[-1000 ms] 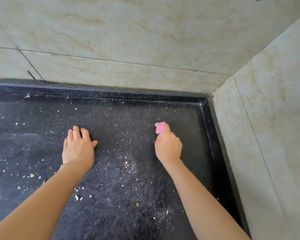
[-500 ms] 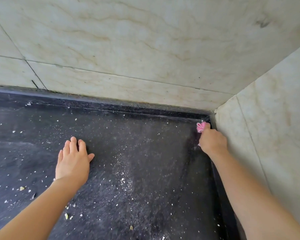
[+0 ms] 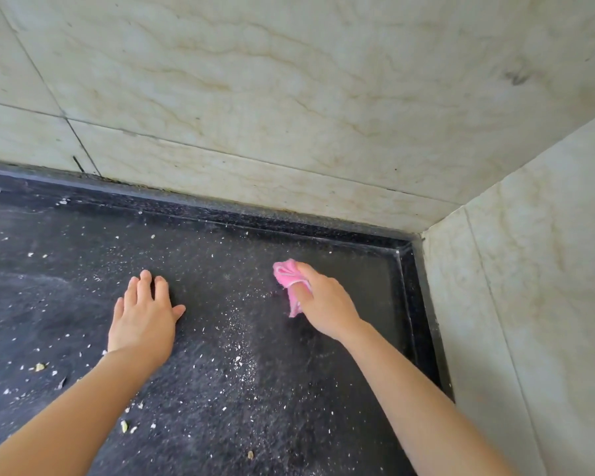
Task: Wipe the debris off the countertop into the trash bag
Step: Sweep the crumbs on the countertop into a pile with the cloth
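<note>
A black speckled countertop (image 3: 340, 400) fills the lower part of the view. White crumbs and dust (image 3: 237, 352) lie scattered over it, thickest in a band between my hands, with more at the left. My right hand (image 3: 327, 300) grips a small pink cloth (image 3: 287, 280) and holds it down on the counter, a short way left of the back right corner. My left hand (image 3: 143, 317) rests flat on the counter, fingers straight. No trash bag is in view.
Cream marble wall tiles (image 3: 289, 97) rise behind the counter and a side wall (image 3: 536, 286) closes it on the right. A raised black lip (image 3: 413, 304) runs along the back and right edges. A few larger yellowish bits (image 3: 40, 366) lie at the front left.
My right hand swept the pink cloth out to the back right corner and has now pulled it back left toward the middle. My left hand stayed flat in place.
</note>
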### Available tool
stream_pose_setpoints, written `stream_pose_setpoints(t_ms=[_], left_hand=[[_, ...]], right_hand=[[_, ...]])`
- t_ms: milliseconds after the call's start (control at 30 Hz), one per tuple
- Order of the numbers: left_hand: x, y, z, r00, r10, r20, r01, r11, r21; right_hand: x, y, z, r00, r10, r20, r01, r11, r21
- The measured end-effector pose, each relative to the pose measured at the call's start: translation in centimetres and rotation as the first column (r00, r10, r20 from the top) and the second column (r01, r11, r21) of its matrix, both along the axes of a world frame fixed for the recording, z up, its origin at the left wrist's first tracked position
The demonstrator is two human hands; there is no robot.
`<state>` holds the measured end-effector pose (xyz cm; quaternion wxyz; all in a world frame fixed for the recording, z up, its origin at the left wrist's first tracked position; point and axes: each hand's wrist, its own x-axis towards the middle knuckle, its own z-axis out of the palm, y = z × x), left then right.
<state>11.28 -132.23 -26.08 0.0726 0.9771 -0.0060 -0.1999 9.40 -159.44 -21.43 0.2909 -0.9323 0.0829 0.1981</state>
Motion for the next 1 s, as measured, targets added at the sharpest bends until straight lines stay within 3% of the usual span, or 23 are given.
stream_pose_setpoints(t_ms=[67, 133, 233, 367, 433, 533, 600, 733, 800, 900, 1000], left_hand=[[0.0, 0.1, -0.1, 1.000, -0.006, 0.010, 0.006, 1.000, -0.004], [-0.1, 0.1, -0.2, 1.000, -0.015, 0.011, 0.014, 1.000, 0.004], [0.0, 0.2, -0.6, 0.999, -0.023, 0.033, 0.023, 1.000, 0.006], [-0.1, 0.3, -1.0, 0.999, -0.028, 0.027, 0.028, 1.000, 0.002], [-0.1, 0.3, -1.1, 0.998, -0.031, 0.045, 0.031, 1.000, 0.001], [-0.1, 0.3, -0.9, 0.999, -0.027, 0.044, 0.027, 1.000, -0.005], [-0.1, 0.2, -0.7, 0.999, -0.014, 0.039, 0.014, 1.000, -0.015], [-0.1, 0.1, -0.2, 1.000, -0.004, 0.029, 0.005, 1.000, -0.025], [-0.1, 0.2, -0.1, 0.999, -0.011, 0.033, 0.012, 0.999, -0.031], [-0.2, 0.2, -0.1, 0.999, -0.019, 0.028, 0.020, 1.000, -0.018], [-0.1, 0.1, -0.3, 0.999, -0.039, 0.031, 0.039, 0.999, 0.005]], right_hand=[[0.8, -4.7, 0.7, 0.990, -0.101, 0.102, 0.122, 0.967, -0.222], [1.7, -9.8, 1.2, 0.964, -0.217, 0.153, 0.264, 0.852, -0.452], [3.4, -13.1, 0.5, 0.938, -0.342, 0.049, 0.294, 0.715, -0.634], [5.8, -7.7, -1.7, 0.838, -0.533, 0.120, 0.508, 0.679, -0.530], [6.6, -2.7, -2.5, 0.835, -0.524, 0.168, 0.537, 0.711, -0.454], [6.1, 5.9, -2.5, 0.926, -0.344, 0.155, 0.373, 0.896, -0.240], [5.3, 10.1, -2.2, 0.972, -0.194, 0.131, 0.214, 0.964, -0.156], [5.1, 9.8, -1.1, 0.998, 0.066, 0.019, -0.065, 0.997, -0.038], [4.7, 6.8, -0.2, 0.995, 0.095, -0.001, -0.095, 0.995, 0.014], [4.2, 0.6, 1.0, 0.984, -0.122, 0.129, 0.141, 0.979, -0.146], [3.1, -5.2, 0.9, 0.895, -0.402, 0.192, 0.445, 0.829, -0.338]])
